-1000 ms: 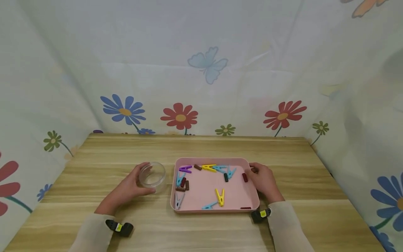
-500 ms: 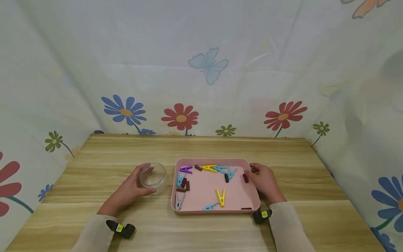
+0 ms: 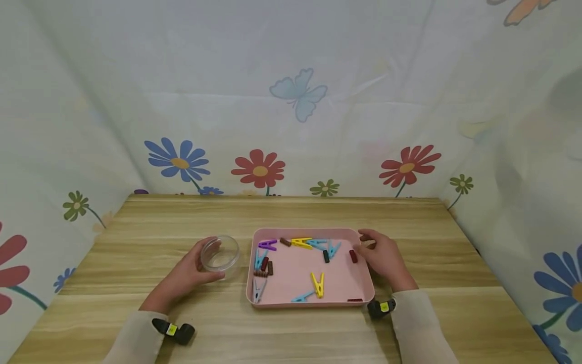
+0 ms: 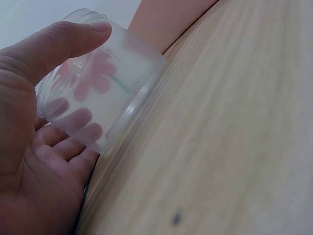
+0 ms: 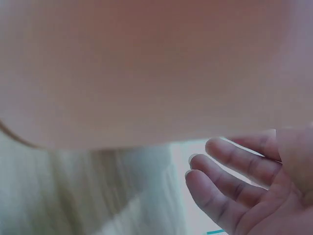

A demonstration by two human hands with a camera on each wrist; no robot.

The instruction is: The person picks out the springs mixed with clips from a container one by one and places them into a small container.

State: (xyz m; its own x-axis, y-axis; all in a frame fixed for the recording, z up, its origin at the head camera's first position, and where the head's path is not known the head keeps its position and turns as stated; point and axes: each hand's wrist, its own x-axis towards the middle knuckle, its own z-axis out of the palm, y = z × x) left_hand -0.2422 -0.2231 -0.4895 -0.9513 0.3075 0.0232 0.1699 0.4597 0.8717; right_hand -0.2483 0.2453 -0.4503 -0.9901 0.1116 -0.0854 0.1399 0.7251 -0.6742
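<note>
My left hand (image 3: 188, 272) grips a clear, empty-looking plastic jar (image 4: 110, 88), thumb on one side and fingers curled round the other. The jar (image 3: 220, 254) stands left of a pink tray (image 3: 310, 305). Over the tray's right rim my right hand (image 3: 384, 258) hovers, thumb on the inner side and fingers loosely extended outside. In the right wrist view, those fingers (image 5: 210, 198) are apart from the tray wall (image 5: 146, 98); the thumb is hidden there. Inside the tray, a dark red ridged piece (image 3: 353, 256) lies closest to the right thumb.
The tray also holds a purple clothespin (image 3: 268, 245), yellow clothespins (image 3: 318, 285), several light blue ones (image 3: 303, 297), a grey one (image 3: 258, 290), brown ridged pieces (image 3: 270, 268) and a dark green piece (image 3: 326, 256). A flowered cloth (image 3: 291, 141) surrounds the wooden table (image 3: 291, 212).
The fingers of my right hand have loosened and lifted slightly from the tray's right wall. My left hand, the jar and the tray stay in place.
</note>
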